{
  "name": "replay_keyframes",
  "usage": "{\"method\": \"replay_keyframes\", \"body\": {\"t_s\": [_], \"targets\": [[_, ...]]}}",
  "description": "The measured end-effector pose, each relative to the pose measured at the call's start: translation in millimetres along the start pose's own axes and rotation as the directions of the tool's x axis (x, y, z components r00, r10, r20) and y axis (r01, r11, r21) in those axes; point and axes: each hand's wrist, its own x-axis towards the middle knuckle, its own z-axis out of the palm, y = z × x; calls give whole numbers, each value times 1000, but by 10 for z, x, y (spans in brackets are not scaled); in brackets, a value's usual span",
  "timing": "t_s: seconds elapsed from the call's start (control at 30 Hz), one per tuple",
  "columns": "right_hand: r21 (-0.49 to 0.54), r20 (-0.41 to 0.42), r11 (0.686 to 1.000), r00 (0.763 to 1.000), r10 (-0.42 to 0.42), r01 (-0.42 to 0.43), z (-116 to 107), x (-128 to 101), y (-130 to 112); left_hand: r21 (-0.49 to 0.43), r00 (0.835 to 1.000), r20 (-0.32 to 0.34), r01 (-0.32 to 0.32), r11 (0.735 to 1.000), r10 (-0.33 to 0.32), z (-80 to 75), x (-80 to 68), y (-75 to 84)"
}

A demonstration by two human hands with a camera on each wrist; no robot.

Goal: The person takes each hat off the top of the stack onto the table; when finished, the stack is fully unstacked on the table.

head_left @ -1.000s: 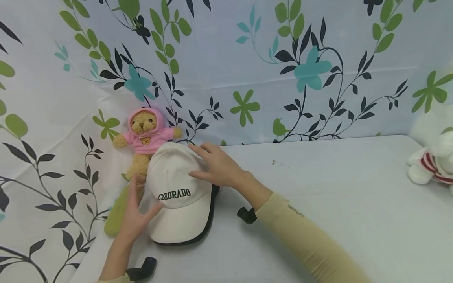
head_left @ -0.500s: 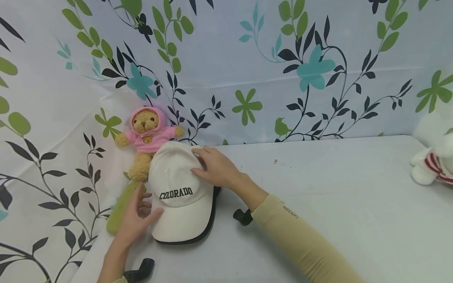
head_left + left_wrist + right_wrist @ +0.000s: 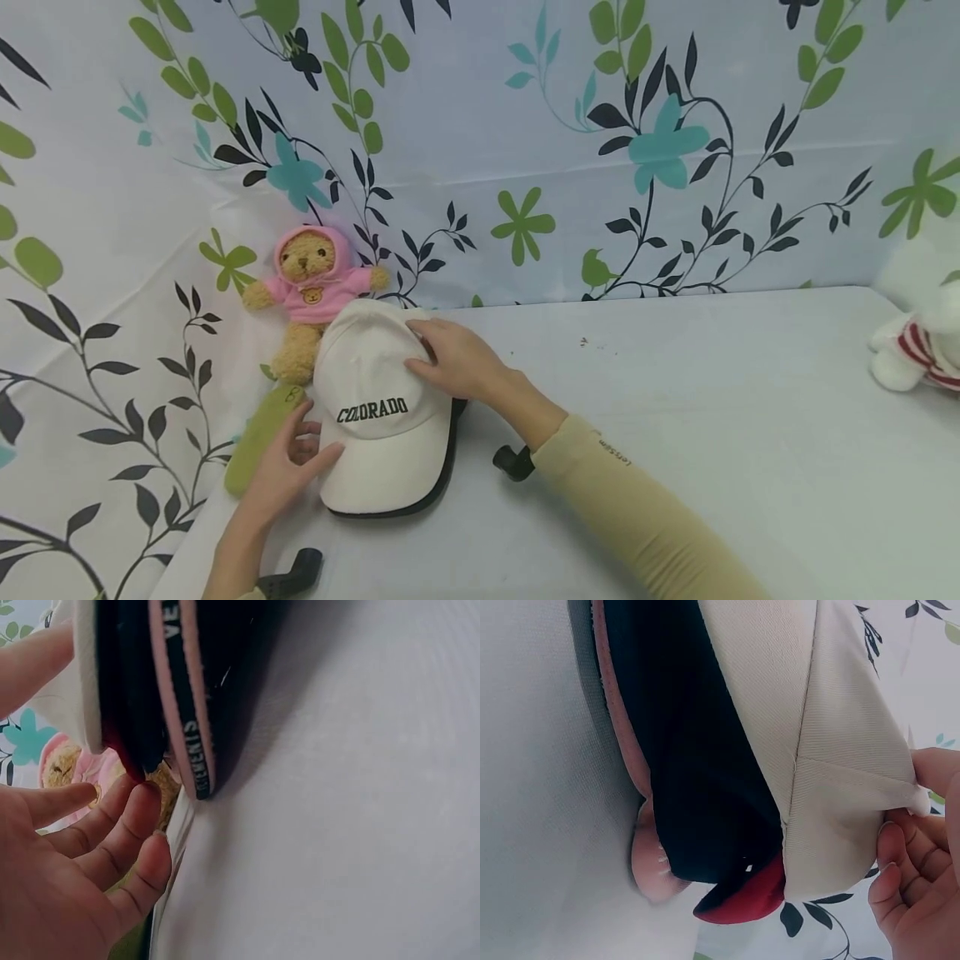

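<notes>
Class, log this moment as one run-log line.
left hand: touches cap brim | right hand: pinches crown | bear: behind cap

Left grip fingers relaxed and spread, right grip pinching, fingers curled

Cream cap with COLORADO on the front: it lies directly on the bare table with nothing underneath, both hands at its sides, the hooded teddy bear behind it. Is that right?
Not quite. The cream cap does not lie on the bare table: it sits on a stack of other caps, dark and pink, as both wrist views show. The left hand, right hand and teddy bear are as stated.
</notes>
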Motion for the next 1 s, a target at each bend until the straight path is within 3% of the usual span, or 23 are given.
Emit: {"method": "replay_keyframes", "body": {"t_s": [0.27, 0.7, 1.0], "targets": [[29, -17, 1000, 1000, 1, -1, 24, -23, -36, 27, 1000, -8, -21, 999, 21, -17, -8, 22], [72, -43, 997, 999, -3, 6, 38, -58, -12, 76, 997, 54, 46, 996, -50, -44, 5, 8], [82, -50, 997, 999, -6, 10, 56, -63, -37, 102, 997, 51, 46, 994, -51, -53, -5, 30]]}}
